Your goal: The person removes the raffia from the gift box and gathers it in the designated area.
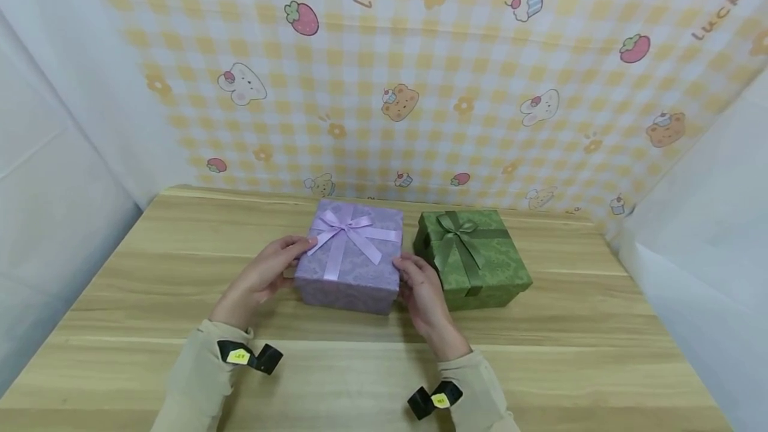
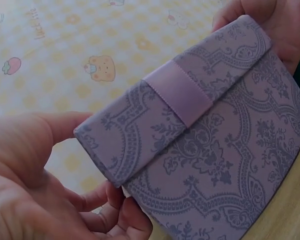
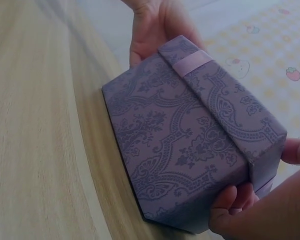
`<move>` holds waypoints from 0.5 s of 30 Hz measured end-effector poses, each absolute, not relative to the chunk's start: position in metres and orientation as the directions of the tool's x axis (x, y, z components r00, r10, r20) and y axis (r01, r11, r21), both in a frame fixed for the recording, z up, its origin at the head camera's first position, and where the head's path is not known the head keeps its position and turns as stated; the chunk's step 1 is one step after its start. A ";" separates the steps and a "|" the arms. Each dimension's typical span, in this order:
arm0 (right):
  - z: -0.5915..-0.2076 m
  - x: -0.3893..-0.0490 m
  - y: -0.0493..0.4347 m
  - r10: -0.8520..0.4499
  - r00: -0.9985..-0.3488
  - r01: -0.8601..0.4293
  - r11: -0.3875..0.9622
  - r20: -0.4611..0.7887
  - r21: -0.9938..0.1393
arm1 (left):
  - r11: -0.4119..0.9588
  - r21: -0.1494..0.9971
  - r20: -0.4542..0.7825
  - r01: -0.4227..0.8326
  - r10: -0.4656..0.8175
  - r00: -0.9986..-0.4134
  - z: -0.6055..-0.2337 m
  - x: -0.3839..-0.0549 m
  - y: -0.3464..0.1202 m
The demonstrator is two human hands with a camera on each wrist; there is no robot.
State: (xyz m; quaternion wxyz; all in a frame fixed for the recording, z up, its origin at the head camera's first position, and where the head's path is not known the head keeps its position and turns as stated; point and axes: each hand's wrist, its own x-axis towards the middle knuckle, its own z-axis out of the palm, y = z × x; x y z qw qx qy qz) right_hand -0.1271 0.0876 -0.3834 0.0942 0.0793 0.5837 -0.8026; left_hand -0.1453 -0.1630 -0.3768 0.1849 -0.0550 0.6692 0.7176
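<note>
A lidded purple gift box [image 1: 354,292] with a lilac ribbon and bow sits toward the back of the table, a dark scroll pattern showing on its front in the left wrist view. My left hand [image 1: 270,275] grips its left side, thumb at the lid's top edge and fingers curled below the lid's rim. On the opposite side my right hand [image 1: 425,295] holds the box in the same way, with curled fingertips against its side in the right wrist view. The lid is on, and the inside is hidden.
Close to the right of my right hand stands a green gift box [image 1: 501,259] with a green bow, its lid on. Behind the wooden table [image 1: 336,369] hangs a yellow checked cloth [image 1: 348,52]. White sheets [image 1: 690,219] flank both sides.
</note>
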 end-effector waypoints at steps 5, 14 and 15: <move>-0.385 -0.128 0.088 -0.049 -0.970 0.240 -0.304 -0.236 -0.922 | -0.039 0.943 -0.315 -0.330 0.207 -0.926 -0.374 -0.145 -0.163; -0.386 -0.128 0.086 -0.006 -0.978 0.199 -0.302 -0.207 -0.932 | -0.120 0.928 -0.312 -0.353 0.268 -0.912 -0.373 -0.143 -0.164; -0.386 -0.128 0.086 0.002 -0.977 0.201 -0.304 -0.211 -0.931 | -0.126 0.927 -0.311 -0.354 0.271 -0.911 -0.373 -0.143 -0.164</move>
